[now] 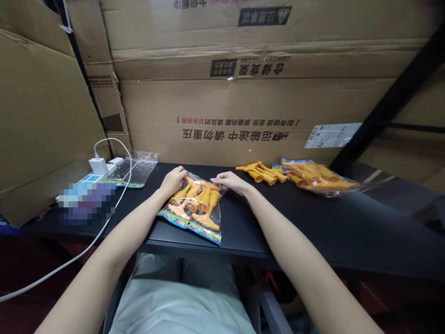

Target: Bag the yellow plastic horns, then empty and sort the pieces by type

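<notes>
A clear plastic bag [198, 204] with a colourful printed edge lies on the black table in front of me. Several orange plastic pieces with hollow, cone-like ends show through its film. My left hand [173, 181] is closed on the bag's far left corner. At the far right corner, my right hand [231, 182] pinches the film between thumb and fingers. The printed edge points toward me, near the table's front edge.
Loose orange pieces [262, 172] lie at the back right, beside another filled bag [316, 176]. On the left are a flat clear bag [139, 169], a power strip with a white charger [98, 165] and a trailing white cable [130, 171]. Cardboard walls [222, 102] stand behind.
</notes>
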Demonstrator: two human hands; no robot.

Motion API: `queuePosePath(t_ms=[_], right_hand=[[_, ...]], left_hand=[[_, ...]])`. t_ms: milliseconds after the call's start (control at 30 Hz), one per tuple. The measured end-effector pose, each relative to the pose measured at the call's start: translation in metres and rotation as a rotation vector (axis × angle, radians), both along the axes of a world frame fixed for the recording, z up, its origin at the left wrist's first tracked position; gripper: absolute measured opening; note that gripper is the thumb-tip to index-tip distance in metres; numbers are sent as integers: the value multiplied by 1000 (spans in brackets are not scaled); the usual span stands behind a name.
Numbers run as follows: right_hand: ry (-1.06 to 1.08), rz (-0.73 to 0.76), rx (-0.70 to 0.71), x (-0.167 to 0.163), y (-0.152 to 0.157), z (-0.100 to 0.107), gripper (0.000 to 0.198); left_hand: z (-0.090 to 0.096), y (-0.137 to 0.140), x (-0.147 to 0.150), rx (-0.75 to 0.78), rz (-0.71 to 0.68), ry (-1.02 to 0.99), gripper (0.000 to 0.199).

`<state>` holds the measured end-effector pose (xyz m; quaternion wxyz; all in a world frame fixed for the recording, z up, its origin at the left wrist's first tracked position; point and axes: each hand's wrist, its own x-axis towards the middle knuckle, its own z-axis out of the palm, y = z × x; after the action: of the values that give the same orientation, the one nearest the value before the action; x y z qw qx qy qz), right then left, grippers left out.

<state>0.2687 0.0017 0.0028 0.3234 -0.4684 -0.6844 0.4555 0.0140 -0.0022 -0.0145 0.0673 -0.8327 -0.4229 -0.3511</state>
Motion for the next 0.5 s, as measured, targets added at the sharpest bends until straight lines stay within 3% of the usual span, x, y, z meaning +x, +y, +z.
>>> queuePosePath(t_ms=[267,500], right_hand=[[75,116,-175,-21,-13,1,46],[200,206,-342,-33,-26,6,42]], left_hand=[[2,-4,3,36,122,0,26],[10,-9,7,75,77,-23,25]])
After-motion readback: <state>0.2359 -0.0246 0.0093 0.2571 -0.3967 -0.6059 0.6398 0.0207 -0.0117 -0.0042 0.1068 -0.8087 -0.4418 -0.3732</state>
